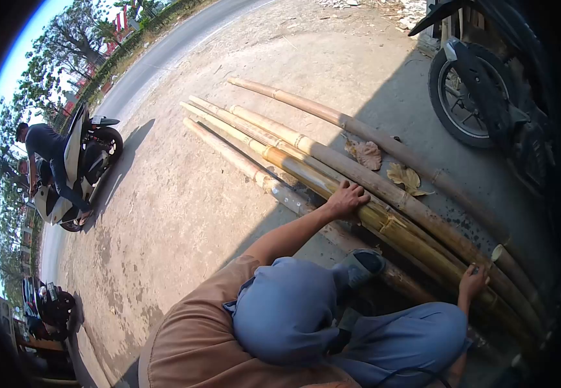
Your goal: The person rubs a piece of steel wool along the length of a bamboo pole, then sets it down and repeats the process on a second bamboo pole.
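Note:
My left hand (347, 202) lies over a yellowish bamboo pole (300, 171), its fingers curled round the top. Farther down toward the lower right, my right hand (473, 282) is closed beside the same group of poles. A small dark thing seems to show at its fingertips, too small to name. Several other bamboo poles lie side by side, among them a paler bamboo pole (332, 157) and a grey-brown bamboo pole (235, 158) nearer my legs. My bent knees in blue trousers (287, 310) hide part of the poles' near ends.
A separate bamboo pole (384, 139) lies beyond the group, with dry leaves (366, 154) next to it. A parked motorcycle (471, 97) stands at the upper right. On the left, a person (51, 149) is on a scooter (93, 155) near the road (164, 58).

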Action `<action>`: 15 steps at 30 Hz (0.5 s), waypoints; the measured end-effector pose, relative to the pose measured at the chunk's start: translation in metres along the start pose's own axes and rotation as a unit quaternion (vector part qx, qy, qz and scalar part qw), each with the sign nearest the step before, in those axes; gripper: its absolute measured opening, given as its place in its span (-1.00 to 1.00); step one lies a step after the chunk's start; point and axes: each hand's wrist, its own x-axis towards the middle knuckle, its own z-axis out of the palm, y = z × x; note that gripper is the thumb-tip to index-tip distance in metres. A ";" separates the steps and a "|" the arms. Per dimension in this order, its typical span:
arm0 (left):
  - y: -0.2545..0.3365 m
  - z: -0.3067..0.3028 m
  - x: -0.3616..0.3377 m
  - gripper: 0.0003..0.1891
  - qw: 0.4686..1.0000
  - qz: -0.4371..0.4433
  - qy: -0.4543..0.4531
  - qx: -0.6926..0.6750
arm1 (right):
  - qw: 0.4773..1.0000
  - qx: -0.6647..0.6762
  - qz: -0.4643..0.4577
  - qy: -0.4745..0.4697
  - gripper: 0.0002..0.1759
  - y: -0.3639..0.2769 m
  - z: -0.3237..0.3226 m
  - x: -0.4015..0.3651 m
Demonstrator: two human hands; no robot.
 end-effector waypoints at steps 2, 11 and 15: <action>0.003 -0.004 0.005 -0.06 0.999 -0.027 -0.031 -0.003 | 0.995 0.086 -0.052 0.007 -0.73 -0.062 0.018 -0.018; 0.000 0.000 0.015 0.07 0.995 -0.045 -0.086 0.005 | 0.944 0.193 -0.265 -0.043 -0.73 -0.313 0.003 -0.041; -0.004 0.010 0.017 0.06 0.997 -0.027 -0.075 0.014 | 0.979 0.158 -0.127 -0.011 -0.77 -0.211 -0.011 -0.037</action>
